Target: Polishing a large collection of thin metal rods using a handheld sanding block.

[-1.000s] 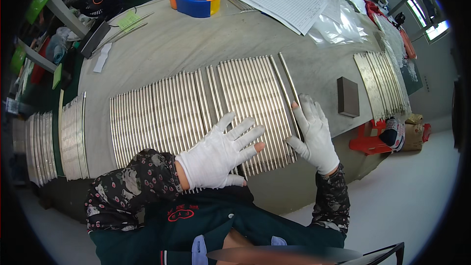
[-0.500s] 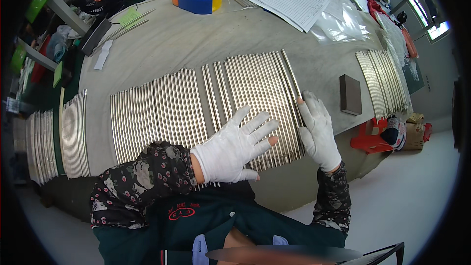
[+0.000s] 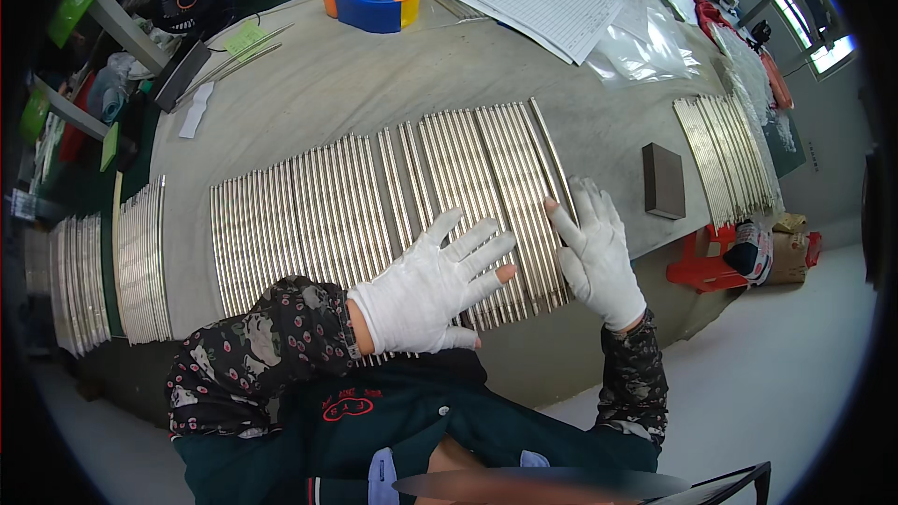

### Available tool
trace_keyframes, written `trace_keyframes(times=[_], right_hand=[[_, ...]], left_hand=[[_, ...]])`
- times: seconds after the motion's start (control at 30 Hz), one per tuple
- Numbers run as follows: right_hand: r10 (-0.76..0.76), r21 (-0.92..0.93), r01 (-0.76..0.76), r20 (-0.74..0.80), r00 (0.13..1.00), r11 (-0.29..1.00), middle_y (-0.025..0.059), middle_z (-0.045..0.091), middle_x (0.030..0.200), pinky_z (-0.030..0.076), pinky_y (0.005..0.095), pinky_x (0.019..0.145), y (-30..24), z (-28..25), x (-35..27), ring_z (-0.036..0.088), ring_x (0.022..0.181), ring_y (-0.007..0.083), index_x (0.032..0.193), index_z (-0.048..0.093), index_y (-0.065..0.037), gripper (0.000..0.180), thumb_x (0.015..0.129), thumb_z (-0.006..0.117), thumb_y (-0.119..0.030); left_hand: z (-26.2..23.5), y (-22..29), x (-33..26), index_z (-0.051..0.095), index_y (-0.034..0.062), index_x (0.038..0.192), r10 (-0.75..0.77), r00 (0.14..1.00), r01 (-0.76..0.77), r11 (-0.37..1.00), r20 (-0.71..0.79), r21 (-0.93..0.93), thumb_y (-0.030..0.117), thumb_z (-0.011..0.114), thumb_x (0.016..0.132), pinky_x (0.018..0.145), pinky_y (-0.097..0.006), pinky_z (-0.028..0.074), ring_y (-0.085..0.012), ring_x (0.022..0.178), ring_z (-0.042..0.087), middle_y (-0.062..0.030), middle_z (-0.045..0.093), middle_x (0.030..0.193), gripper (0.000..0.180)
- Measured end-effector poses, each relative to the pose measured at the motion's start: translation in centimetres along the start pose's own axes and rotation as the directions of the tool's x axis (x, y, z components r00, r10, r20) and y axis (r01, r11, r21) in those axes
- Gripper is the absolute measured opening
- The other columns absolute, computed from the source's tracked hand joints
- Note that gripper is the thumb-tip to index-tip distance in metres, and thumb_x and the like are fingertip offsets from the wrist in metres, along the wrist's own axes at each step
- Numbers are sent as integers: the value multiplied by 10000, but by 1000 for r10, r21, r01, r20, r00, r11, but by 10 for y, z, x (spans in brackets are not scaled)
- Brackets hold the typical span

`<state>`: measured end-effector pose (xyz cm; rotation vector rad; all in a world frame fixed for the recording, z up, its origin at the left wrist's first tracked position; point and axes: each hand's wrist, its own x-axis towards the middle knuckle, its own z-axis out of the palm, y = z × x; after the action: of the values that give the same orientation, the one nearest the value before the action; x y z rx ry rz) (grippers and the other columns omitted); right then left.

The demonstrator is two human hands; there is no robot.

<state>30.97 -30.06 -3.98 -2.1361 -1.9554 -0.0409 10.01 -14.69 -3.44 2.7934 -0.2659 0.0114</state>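
A long row of thin, shiny metal rods (image 3: pixel 299 215) lies side by side across the table, with narrow gaps among the rods near its middle. My left hand (image 3: pixel 426 282), in a white glove with bare fingertips on some fingers, rests flat with spread fingers over the near part of the row. At the row's right end, my right hand (image 3: pixel 595 248), gloved too, has its fingers stretched out. Its bare index fingertip touches or hovers over the last rods; I cannot tell which.
A dark rectangular block (image 3: pixel 663 180) stands right of the row, before another bundle of rods (image 3: pixel 725 157). More rods (image 3: pixel 143 262) lie at the left edge. Behind are a blue and orange tape dispenser (image 3: pixel 370 11), papers (image 3: pixel 538 2) and plastic bags (image 3: pixel 645 51). A red stool (image 3: pixel 697 266) stands below.
My right hand has shifted slightly left, its index finger now over the last rods. The left hand has slid a little left and nearer. Rods at the right end sit slightly further left.
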Motion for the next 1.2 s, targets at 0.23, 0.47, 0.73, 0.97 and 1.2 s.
trace_keyframes(times=[0.23, 0.47, 0.73, 0.97, 1.2], right_hand=[[-5, -11, 5, 19, 1000, 1000, 268, 338, 1403, 226, 566, 1076, -5, 6, -2, 329, 1302, 433, 1371, 426, -129, 583, 811, 538, -242], [-3, 9, 3, 17, 1000, 1000, 266, 338, 1405, 226, 557, 1080, -7, 4, -2, 327, 1307, 428, 1370, 428, -126, 581, 815, 543, -254], [7, 27, -7, 13, 1000, 1000, 263, 340, 1405, 234, 540, 1081, -6, 3, -1, 342, 1297, 424, 1349, 448, -114, 560, 813, 540, -247], [-50, 136, 59, -69, 996, 989, 218, 376, 1387, 275, 515, 1067, -11, -4, -13, 363, 1292, 393, 1318, 471, -122, 631, 772, 639, -389], [-113, 149, 114, -13, 993, 982, 127, 461, 1321, 365, 470, 1025, -28, -18, -29, 424, 1258, 329, 1162, 538, -150, 764, 483, 837, -335]], left_hand=[[-4, 0, -8, 406, 38, 1351, -20, 999, 20, 1000, 47, 5, 565, 626, 763, 1106, -573, 174, -381, 1359, 287, -207, 312, 1462, 820], [-4, 2, -8, 403, 42, 1353, -21, 999, 20, 1000, 41, 13, 576, 611, 773, 1106, -573, 173, -377, 1365, 279, -205, 300, 1471, 816], [-3, 1, -3, 406, 38, 1354, -12, 999, 11, 1000, 48, 26, 592, 594, 779, 1105, -569, 172, -376, 1373, 270, -207, 299, 1474, 820], [-24, -17, 8, 429, 30, 1328, -10, 1000, 9, 997, -18, -78, 405, 666, 777, 1093, -551, 214, -373, 1342, 326, -211, 337, 1447, 707], [-41, -106, 51, 500, 52, 1279, -367, 888, 376, 926, -276, -23, 261, 554, 898, 1098, -493, 262, -377, 1370, 284, -167, 397, 1428, 438]])
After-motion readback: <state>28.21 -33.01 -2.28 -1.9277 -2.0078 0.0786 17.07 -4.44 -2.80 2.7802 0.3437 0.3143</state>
